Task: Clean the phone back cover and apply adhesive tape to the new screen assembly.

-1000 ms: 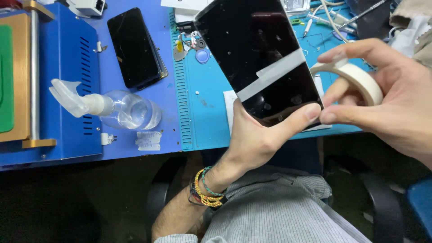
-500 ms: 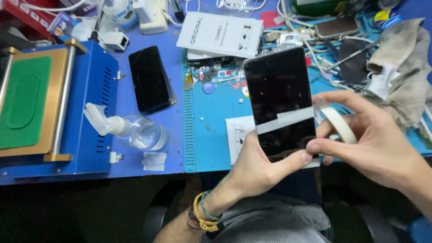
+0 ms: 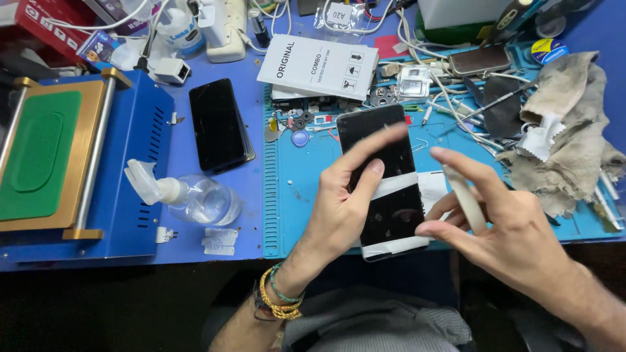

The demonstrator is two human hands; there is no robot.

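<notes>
My left hand (image 3: 342, 208) grips a black phone screen (image 3: 385, 189) from its left side, fingers laid across the glass. Two strips of white tape cross the screen, one near the middle (image 3: 398, 184) and one at its lower end (image 3: 394, 246). My right hand (image 3: 502, 234) sits just right of the screen and pinches a roll of white tape (image 3: 464, 199) between thumb and fingers. Beaded bracelets ring my left wrist (image 3: 280, 303).
A second black phone (image 3: 218, 124) lies on the blue bench, beside a clear spray bottle (image 3: 195, 199). A blue machine with a green pad (image 3: 39, 156) stands at left. A white box (image 3: 319, 65), small parts, cables and a dirty cloth (image 3: 561, 130) crowd the back and right.
The screen has dropped lower and now lies flatter over the mat. My left fingers have slid onto the glass. My right hand has moved the tape roll away from the screen's edge.
</notes>
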